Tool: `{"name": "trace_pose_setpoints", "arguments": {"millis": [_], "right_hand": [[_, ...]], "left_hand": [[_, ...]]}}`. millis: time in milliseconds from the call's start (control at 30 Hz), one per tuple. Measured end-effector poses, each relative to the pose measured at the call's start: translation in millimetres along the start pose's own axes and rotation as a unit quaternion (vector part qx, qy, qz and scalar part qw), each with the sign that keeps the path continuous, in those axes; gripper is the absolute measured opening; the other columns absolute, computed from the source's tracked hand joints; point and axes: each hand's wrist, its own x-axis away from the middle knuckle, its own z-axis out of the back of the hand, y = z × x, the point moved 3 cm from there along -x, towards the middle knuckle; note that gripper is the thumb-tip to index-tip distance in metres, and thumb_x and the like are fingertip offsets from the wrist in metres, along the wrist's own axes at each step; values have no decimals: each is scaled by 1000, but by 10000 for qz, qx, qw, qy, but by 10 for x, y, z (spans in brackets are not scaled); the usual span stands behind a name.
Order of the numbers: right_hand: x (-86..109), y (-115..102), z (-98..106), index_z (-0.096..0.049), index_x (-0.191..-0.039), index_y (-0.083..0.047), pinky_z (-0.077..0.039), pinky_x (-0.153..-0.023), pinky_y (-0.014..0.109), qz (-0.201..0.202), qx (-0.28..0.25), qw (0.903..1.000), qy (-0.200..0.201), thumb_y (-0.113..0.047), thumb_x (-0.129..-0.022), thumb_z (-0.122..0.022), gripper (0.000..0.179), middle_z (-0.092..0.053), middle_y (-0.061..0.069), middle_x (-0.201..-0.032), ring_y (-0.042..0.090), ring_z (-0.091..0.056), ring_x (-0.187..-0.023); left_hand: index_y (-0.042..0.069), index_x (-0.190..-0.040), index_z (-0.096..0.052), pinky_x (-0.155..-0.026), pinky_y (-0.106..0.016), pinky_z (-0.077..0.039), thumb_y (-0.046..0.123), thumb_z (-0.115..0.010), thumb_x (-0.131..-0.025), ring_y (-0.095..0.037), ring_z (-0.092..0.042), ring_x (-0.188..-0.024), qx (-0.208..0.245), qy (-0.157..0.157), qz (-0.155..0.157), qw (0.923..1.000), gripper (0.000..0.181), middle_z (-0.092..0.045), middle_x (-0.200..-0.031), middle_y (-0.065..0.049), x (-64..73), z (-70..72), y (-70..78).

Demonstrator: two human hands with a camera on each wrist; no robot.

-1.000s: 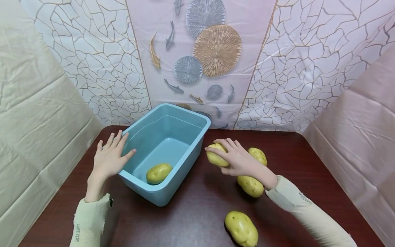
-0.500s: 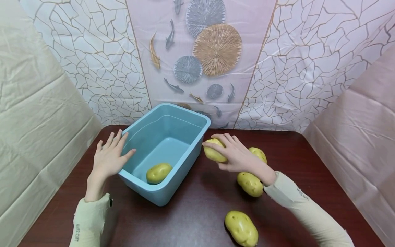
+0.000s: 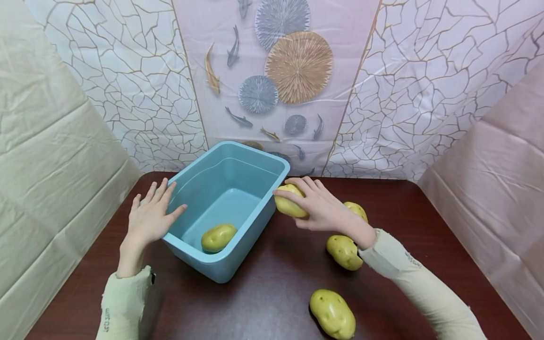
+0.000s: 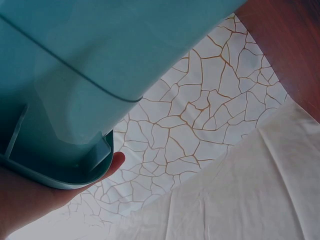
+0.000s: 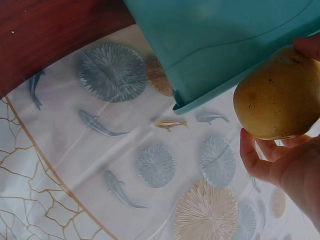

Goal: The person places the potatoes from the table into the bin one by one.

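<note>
My right hand (image 3: 320, 205) grips a yellow potato (image 3: 290, 200) beside the right wall of the blue plastic bin (image 3: 259, 208). In the right wrist view the potato (image 5: 277, 95) sits between thumb and fingers, with the bin (image 5: 210, 40) behind it. Fingers spread, my left hand (image 3: 148, 215) rests at the bin's left rim; in the left wrist view the left hand (image 4: 65, 192) shows at the rim's underside. Inside the bin lies another potato (image 3: 218, 237), near its front corner.
More potatoes are on the dark red table (image 3: 272, 307): one at the front (image 3: 333, 314), one under the right forearm (image 3: 344, 251), and one partly hidden behind that arm (image 3: 357, 210). Patterned cloth (image 3: 382, 118) hangs behind the table, with plain cloth on both sides.
My right hand has moved left and slightly away from me with the potato, closer to the bin's right rim. The left hand and the bin have stayed in place.
</note>
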Motion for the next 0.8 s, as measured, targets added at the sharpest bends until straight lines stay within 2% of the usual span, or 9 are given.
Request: {"name": "trace_pose_setpoints", "arguments": {"millis": [533,800], "right_hand": [[-189,9,132,-39,-131,-29,-37,-77,37,205,111,9996,160,-26,-67,-66,69,-43,8,-124,22,-42,-108],[-277,0,151,-37,-132,-31,-38,-75,38,249,146,9996,59,-27,-68,-66,70,-43,8,-124,21,-40,-107]], "left_hand": [[7,-143,-15,-103,-62,-2,54,-36,-89,-39,-4,-137,3,-1,14,10000,75,-9,-149,-20,12,5,-6],[8,-143,-14,-103,-62,-3,56,-35,-89,-38,-3,-138,17,-9,20,10000,75,-8,-149,-18,0,-8,-16]]}}
